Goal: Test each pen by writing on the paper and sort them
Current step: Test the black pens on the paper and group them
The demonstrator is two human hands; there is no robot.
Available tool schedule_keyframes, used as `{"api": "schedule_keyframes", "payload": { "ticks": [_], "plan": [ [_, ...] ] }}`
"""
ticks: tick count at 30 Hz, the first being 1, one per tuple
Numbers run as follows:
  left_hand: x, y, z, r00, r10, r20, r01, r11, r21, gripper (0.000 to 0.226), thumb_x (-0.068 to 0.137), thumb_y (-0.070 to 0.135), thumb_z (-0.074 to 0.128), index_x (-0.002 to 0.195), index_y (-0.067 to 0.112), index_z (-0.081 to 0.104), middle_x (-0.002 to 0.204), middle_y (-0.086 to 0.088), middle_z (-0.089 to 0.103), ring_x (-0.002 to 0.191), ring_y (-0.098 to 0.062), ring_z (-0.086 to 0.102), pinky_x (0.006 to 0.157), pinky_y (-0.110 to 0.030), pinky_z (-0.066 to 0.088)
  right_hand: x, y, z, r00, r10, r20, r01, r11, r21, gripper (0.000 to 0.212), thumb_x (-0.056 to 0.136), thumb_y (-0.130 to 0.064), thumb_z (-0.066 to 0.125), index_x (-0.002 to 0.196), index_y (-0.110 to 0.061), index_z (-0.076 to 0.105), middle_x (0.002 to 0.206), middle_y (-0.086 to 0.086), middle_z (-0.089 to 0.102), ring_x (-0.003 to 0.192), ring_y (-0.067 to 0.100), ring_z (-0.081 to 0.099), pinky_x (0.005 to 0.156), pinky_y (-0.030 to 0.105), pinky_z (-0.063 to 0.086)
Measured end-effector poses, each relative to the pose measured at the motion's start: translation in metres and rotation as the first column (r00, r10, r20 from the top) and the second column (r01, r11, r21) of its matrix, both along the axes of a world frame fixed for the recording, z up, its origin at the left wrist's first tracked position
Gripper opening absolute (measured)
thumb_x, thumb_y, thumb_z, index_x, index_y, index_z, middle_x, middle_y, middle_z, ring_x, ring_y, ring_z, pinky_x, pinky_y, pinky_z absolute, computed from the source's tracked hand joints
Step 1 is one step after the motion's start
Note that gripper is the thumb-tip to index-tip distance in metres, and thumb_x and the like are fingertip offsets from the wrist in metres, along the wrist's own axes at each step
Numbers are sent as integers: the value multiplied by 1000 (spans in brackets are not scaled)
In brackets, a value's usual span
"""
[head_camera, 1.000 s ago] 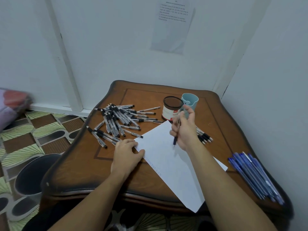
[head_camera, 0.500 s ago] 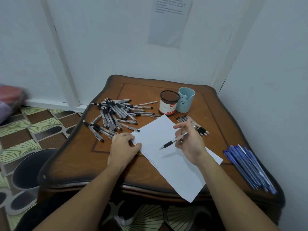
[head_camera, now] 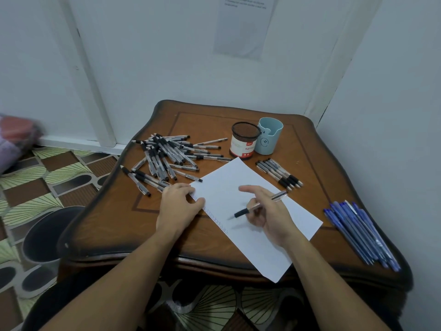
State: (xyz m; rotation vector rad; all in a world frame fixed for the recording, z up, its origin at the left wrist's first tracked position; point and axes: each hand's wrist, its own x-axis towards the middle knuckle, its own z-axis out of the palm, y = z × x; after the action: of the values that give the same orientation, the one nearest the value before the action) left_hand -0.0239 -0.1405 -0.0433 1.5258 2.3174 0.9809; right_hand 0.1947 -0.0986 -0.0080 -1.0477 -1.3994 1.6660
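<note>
Moved down from the cups a second ago, the right hand (head_camera: 272, 218) is now hovering over the brown wooden tabletop (head_camera: 191, 237) and its white paper sheet (head_camera: 238, 187). The left hand (head_camera: 177, 206) is pressing the sheet's left edge. The right is pinching a clear black-grip pen (head_camera: 253, 207), tip close to the page.
</note>
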Motion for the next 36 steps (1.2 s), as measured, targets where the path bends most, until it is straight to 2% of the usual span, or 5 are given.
{"api": "schedule_keyframes", "payload": {
  "ticks": [4,10,19,24,36],
  "plan": [
    [1,0,1,1000,7,-3,-7,1000,-2,45,84,42,66,120,15,67,130,3,59,123,-17,43,102,-34,34,-4,-7,-4,990,126,59,-128,991,44,34,92,-34,58,102,-5,73,87,20,73,73,25,66,50,27,43],
    [2,-2,3,1000,2,1,-2,1000,4,43,85,40,66,119,15,67,129,3,59,122,-17,41,100,-31,32,-8,-6,-9,975,111,190,-143,976,163,26,87,-26,70,76,-6,58,68,10,60,58,9,54,56,20,43],
    [2,-2,3,1000,2,-5,-2,1000,-6,44,85,41,66,121,15,66,130,3,59,123,-17,42,101,-32,33,-13,-8,-23,981,47,186,-77,984,160,38,87,-4,70,59,-3,46,55,11,43,54,17,56,52,26,50],
    [1,-1,3,1000,4,-6,-4,1000,-7,45,85,42,66,121,15,67,130,3,59,123,-17,42,102,-32,33,-14,-12,-22,970,21,241,-76,972,223,34,84,6,64,59,2,42,60,13,33,55,14,42,49,22,43],
    [2,-1,2,1000,11,-15,-11,1000,-20,46,85,43,65,122,17,66,131,3,58,124,-17,41,103,-34,34,-13,-11,-23,955,47,294,-124,961,248,37,84,1,65,57,-5,41,59,9,36,58,16,48,53,27,44]
  ]
}}
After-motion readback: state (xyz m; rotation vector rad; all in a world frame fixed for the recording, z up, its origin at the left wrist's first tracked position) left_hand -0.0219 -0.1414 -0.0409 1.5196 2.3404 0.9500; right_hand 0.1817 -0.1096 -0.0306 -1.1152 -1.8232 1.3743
